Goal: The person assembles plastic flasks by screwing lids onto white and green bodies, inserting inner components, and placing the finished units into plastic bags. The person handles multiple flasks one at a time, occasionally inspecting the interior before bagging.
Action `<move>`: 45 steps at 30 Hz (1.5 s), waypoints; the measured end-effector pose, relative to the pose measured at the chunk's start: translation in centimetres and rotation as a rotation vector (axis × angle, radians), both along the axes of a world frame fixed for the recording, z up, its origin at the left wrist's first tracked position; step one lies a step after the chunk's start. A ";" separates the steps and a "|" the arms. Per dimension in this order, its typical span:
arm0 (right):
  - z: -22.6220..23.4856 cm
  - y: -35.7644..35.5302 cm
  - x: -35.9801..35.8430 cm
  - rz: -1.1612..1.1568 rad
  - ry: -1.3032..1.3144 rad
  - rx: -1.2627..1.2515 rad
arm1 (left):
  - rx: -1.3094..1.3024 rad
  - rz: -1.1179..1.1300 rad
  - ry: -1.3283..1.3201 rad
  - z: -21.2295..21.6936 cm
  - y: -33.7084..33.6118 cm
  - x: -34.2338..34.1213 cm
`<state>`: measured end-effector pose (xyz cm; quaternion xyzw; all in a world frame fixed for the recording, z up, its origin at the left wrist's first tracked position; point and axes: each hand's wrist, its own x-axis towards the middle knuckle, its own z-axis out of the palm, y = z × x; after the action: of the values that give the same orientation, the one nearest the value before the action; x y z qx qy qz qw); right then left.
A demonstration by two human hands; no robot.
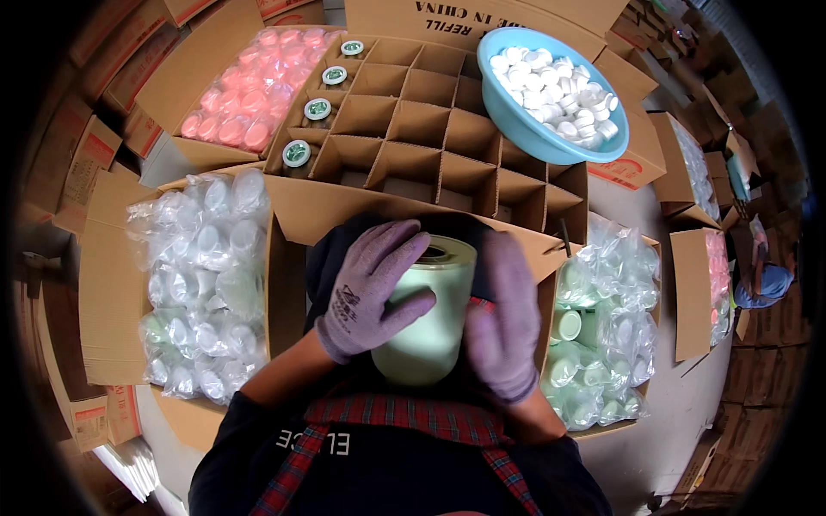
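A pale green plastic jar (428,327) is held upright between both of my gloved hands, close to my chest, its mouth open at the top. My left hand (372,288) wraps the jar's left side with fingers across its front. My right hand (503,318) presses flat against its right side. Just beyond the jar lies a cardboard box with a divider grid (430,129); four capped jars (317,109) stand in its left column and the other cells show nothing inside.
A blue bowl of white inner caps (551,90) rests on the grid box's far right corner. A box of pink lids (245,86) is far left. Bagged clear lids (202,284) fill a box at left, bagged green jars (602,335) at right. Another person (761,279) crouches far right.
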<state>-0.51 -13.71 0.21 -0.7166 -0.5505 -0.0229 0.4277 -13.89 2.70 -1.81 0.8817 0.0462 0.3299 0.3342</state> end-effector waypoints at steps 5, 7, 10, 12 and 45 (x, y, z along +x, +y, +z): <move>-6.5 -1.2 3.8 -0.012 0.401 -0.084 | -0.930 -0.143 -0.054 5.9 -0.3 -0.2; -11.3 -4.2 6.3 -0.351 0.054 -0.533 | -1.543 -0.077 -0.164 8.5 -1.9 1.4; -3.5 -1.1 3.4 -0.095 0.062 0.079 | -0.782 0.181 -0.044 -4.8 2.6 -1.0; -4.6 -0.2 3.4 -0.042 0.037 0.063 | -0.792 0.040 0.040 -7.6 4.1 1.4; -2.7 13.8 12.5 0.004 -0.183 -0.068 | -1.200 -0.010 -0.353 -4.2 9.0 10.0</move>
<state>11.96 0.09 -2.51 -0.7245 -0.5893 -0.0685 0.3509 -3.88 11.72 -6.05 0.4728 0.1637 0.3855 0.7753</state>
